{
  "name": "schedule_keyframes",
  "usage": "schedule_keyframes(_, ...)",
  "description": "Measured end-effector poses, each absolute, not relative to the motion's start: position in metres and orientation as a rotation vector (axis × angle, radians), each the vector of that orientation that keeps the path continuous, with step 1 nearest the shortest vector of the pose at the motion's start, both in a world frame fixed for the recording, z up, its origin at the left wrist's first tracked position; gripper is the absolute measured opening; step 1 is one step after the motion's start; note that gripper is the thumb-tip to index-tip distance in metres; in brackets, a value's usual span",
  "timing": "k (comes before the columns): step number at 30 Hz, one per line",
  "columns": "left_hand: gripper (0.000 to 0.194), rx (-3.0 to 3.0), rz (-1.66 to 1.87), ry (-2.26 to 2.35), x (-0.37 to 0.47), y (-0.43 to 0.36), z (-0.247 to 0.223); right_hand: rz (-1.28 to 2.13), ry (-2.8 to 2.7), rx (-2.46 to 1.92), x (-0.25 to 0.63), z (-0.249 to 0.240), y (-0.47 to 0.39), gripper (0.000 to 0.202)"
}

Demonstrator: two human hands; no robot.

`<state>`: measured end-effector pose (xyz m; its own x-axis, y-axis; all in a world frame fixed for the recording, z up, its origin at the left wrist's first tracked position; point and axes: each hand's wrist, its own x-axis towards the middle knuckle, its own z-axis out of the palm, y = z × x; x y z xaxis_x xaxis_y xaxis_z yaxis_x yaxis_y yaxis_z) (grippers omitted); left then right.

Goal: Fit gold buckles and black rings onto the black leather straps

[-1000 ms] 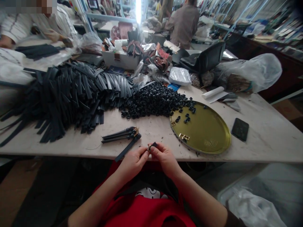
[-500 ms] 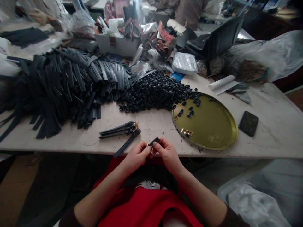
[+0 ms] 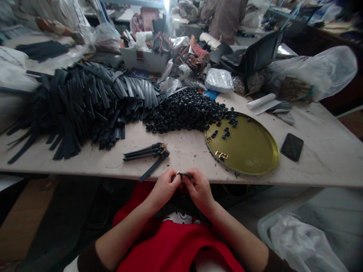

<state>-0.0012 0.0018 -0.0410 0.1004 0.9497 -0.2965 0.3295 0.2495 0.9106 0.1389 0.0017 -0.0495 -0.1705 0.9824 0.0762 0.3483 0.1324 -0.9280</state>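
Observation:
My left hand (image 3: pixel 168 185) pinches a small gold buckle (image 3: pixel 178 173) at the table's front edge. From it a dark leather strap (image 3: pixel 185 175) runs across to my right hand (image 3: pixel 199 189), whose fingers are closed on the strap's other part. Most of the strap is hidden by my fingers. Left of my hands lie several dark straps with gold buckles (image 3: pixel 149 152), one angled toward the edge. A round gold tray (image 3: pixel 246 147) on the right carries loose gold buckles (image 3: pixel 221 155) and a few small black loops (image 3: pixel 226 133).
A heap of black loops (image 3: pixel 185 111) lies behind my hands, beside a big pile of dark straps (image 3: pixel 93 98). A phone (image 3: pixel 292 146) rests right of the tray. Farther back are a white box (image 3: pixel 144 60), plastic-wrapped bundles (image 3: pixel 219 79) and a standing person (image 3: pixel 224 19).
The strap between my hands has turned from a raised, broad-side view to a flatter, edge-on one. My hands stay close together. The whole view has shifted slightly.

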Motion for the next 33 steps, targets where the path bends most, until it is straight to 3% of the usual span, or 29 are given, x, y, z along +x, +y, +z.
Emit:
schedule_keyframes(8, 0.021, 1.446, 0.532, 1.363, -0.005, -0.023, -0.002, 1.726, -1.168, -1.252, 0.149, -0.034, -0.008, 0.024)
schedule_keyframes(14, 0.032, 1.417, 0.543, 1.405, -0.006, -0.019, -0.008, 1.543, -1.340, -1.209, 0.146, -0.036, -0.012, 0.021)
schedule_keyframes(22, 0.021, 1.492, 0.538, 1.331, -0.004, 0.011, -0.026, 1.594, -1.735, -1.200, 0.165, -0.033, 0.021, 0.026)
schedule_keyframes(25, 0.028, 1.424, 0.496, 1.443, -0.007, 0.030, -0.033, 1.295, -1.802, -1.334, 0.194, -0.033, 0.070, 0.025)
schedule_keyframes(29, 0.034, 1.265, 0.532, 1.428, -0.011, 0.049, -0.043, 0.535, -1.908, -1.665, 0.240, -0.044, 0.151, 0.017)
schedule_keyframes(33, 0.034, 1.225, 0.502, 1.400, -0.007, 0.058, -0.046, 0.286, -2.166, -1.890, 0.258, -0.058, 0.197, 0.019)
